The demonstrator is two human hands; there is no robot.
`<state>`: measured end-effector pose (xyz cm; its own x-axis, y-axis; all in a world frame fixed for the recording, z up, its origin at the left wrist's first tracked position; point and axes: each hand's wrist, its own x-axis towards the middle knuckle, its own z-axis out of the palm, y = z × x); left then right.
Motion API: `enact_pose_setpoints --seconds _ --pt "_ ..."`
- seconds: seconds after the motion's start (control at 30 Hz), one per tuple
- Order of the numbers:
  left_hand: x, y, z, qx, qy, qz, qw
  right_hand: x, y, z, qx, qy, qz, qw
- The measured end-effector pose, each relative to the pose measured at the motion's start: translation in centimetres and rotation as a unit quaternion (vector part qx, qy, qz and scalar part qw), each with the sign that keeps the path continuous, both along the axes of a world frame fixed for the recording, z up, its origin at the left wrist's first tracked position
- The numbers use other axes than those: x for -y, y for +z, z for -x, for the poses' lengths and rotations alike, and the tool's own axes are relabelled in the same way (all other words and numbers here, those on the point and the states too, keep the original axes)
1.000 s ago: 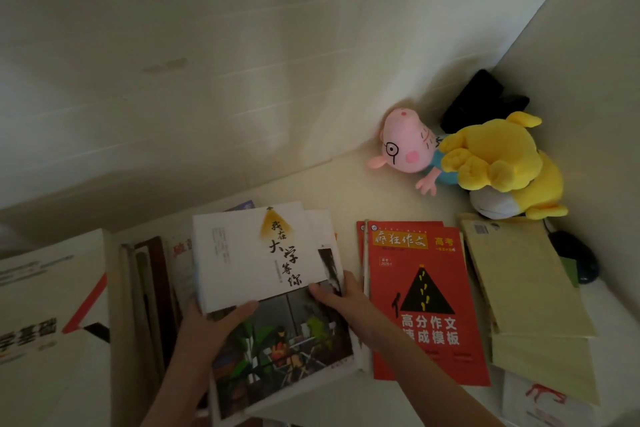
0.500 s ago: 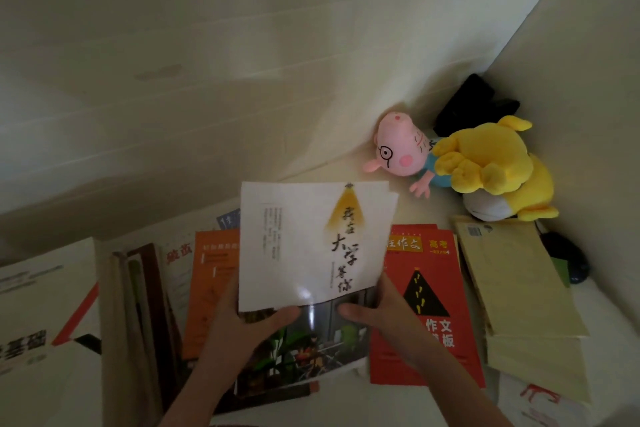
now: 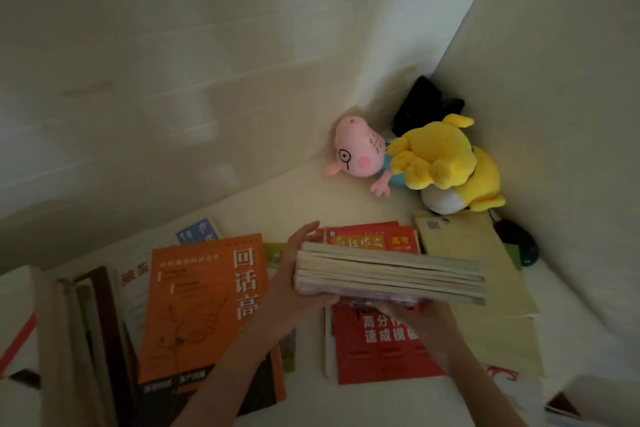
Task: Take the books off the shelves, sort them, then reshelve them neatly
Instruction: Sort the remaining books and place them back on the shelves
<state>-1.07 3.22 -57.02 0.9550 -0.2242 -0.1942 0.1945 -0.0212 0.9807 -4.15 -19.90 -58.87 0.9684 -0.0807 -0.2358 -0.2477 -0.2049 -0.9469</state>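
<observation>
While sorting, holding the stack of books (image 3: 388,274) edge-on above the red book (image 3: 381,350), curling the fingers (image 3: 306,232) of the left hand (image 3: 294,291) round one end, gripping underneath with the right hand (image 3: 419,319); next, probably needing a square set-down onto its matching pile.

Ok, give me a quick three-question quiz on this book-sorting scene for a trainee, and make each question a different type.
1. Fill the gap: the orange book lies to the ____ of the red book.
2. True or false: the left hand and the right hand together hold the stack of books above the red book.
3. What lies against the pink plush toy in the corner?
A. the yellow plush toy
B. the orange book
C. the stack of books

Key: 1 left; 2 true; 3 A.
</observation>
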Motion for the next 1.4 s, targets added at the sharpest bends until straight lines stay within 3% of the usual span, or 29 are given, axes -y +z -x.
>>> enact_pose_setpoints --seconds 0.13,0.27,0.4,0.63,0.7,0.77,0.83,1.03,1.2,1.4 --pt "0.3 0.4 0.4 0.035 0.041 0.005 0.999 -0.7 0.6 -0.4 0.021 0.006 0.011 1.0" --pt "1.4 0.6 -0.9 -0.035 0.083 -0.004 0.996 -0.3 1.1 -2.2 0.014 -0.003 -0.006 1.0" --pt "2.5 0.2 -3.3 -0.13 0.098 -0.029 0.986 1.3 2.6 -4.2 -0.046 0.048 0.02 0.998" --pt "6.7 -5.3 -1.9 -0.243 0.079 -0.065 0.965 3.9 -1.9 -3.5 -0.184 0.014 0.123 0.975" --pt "7.6 -6.4 -1.9 -0.223 0.078 -0.119 0.964 3.9 -3.1 -2.9 -0.185 -0.009 0.133 0.974" --pt "7.7 -7.0 -2.2 -0.195 0.058 -0.23 0.952 4.0 -4.2 -3.0 -0.195 -0.037 0.174 0.965" --pt "7.6 -7.5 -2.3 -0.18 0.015 -0.264 0.947 4.3 -4.9 -3.2 -0.221 -0.04 0.231 0.947" --pt "7.2 -7.8 -2.8 -0.252 0.1 -0.161 0.949 4.5 -5.0 -2.7 -0.232 0.016 0.215 0.948" --pt "6.3 -8.2 -3.5 -0.329 0.113 -0.036 0.937 4.7 -5.4 -2.4 -0.214 -0.027 0.18 0.96" --pt "8.0 -7.7 -2.8 -0.289 0.169 -0.02 0.942 4.6 -6.3 -1.5 -0.181 -0.064 0.128 0.973"
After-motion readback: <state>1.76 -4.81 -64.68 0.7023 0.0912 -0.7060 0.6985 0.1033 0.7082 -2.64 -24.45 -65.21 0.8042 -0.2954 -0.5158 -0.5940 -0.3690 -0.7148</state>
